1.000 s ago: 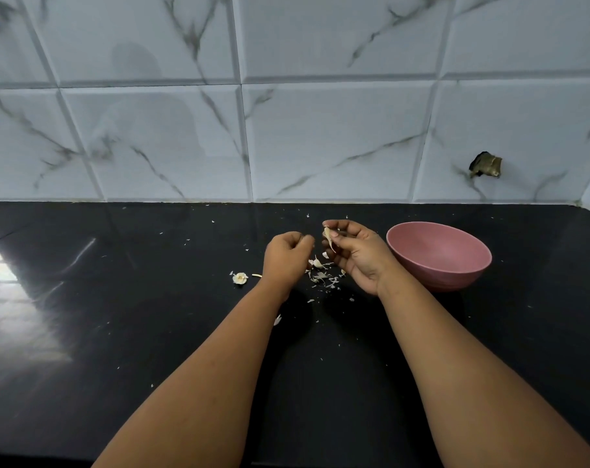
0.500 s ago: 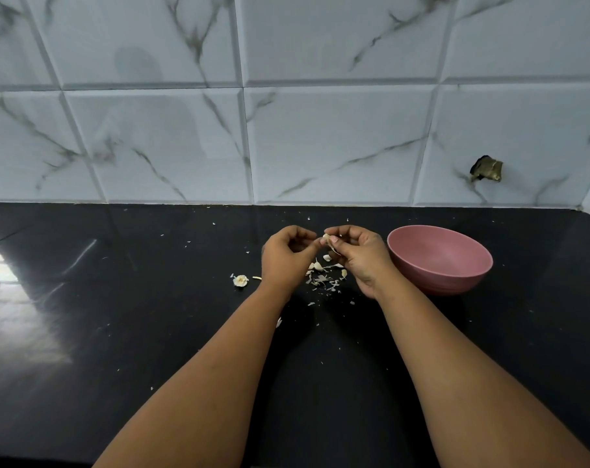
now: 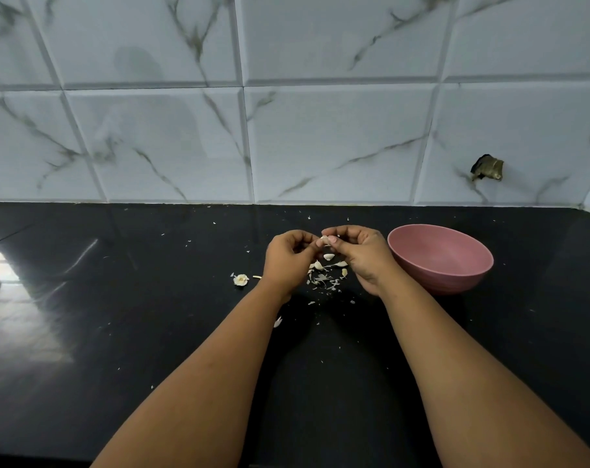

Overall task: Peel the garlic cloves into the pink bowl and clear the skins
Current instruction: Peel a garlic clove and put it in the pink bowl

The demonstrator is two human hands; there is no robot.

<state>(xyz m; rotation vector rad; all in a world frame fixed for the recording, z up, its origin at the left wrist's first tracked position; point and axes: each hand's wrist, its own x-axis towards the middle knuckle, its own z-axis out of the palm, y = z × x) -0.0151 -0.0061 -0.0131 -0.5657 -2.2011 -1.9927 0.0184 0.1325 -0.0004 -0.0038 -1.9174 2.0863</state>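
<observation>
Garlic clove (image 3: 325,239) pinched between left hand (image 3: 288,261) and right hand (image 3: 363,256) fingertips.

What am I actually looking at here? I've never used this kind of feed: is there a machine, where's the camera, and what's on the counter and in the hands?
There is no machine. A person works with bare hands, and the single wide-angle camera sits on their head, looking forward and down, so both forearms reach in from the bottom edge.

The left hand and right hand meet over a black countertop, pinching one small garlic clove between the fingertips. Below them lies a scatter of garlic skins with a few loose pieces. A separate small garlic piece sits to the left. The pink bowl stands to the right of the hands; no cloves show in the part of its inside that is visible. Behind is a marble-patterned tiled wall.
</observation>
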